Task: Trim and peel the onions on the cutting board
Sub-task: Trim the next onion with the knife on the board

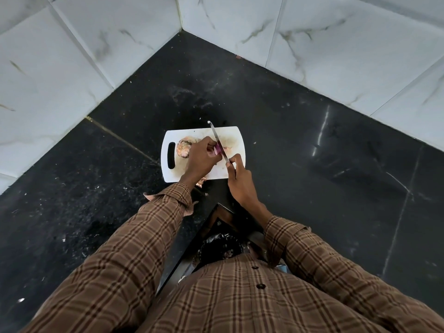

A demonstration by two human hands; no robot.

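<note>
An onion (pixel 217 149) is pinned near the middle of the white cutting board (pixel 236 133) by the left hand (pixel 200 159), whose fingers are curled closed over it so that only its purple end shows; a knife (pixel 219 143) is gripped by its handle in the closed right hand (pixel 239 179), the blade laid across that exposed end and its tip reaching past the board's far edge; the trimming step is judged to be in hand, the cut seemingly started but not finished; the next move is judged to call for steady downward pressure, with the left fingertips kept clear of the blade; a second onion (pixel 183 149), still in papery skin, is seen toward the board's left end, beside the handle slot; loose skin (pixel 201 182) is lying at the board's near edge; the board is carried on a black stone counter (pixel 312 152), set into a corner of white marbled wall tiles (pixel 336 44).
</note>
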